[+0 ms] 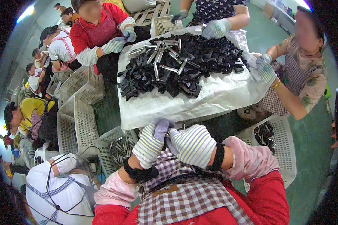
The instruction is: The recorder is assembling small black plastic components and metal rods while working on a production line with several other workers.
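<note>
My left hand (150,144) and my right hand (193,145), both in striped knit gloves, meet close to my body at the near edge of the table. Their fingers are closed around something small and mostly hidden; only a dark, slightly shiny bit shows between them. Just beyond my hands, a white sheet (157,110) covers the table. On it lies a heap of black moulded parts (210,56), with several silver metal strips (170,68) scattered over its left half.
Left of me stands a crate (105,144) holding metal strips; to my right, another crate (285,150) holds dark parts. Stacked crates (75,123) line the left. Gloved co-workers sit around the table, one in red (101,22) and one at right (304,71).
</note>
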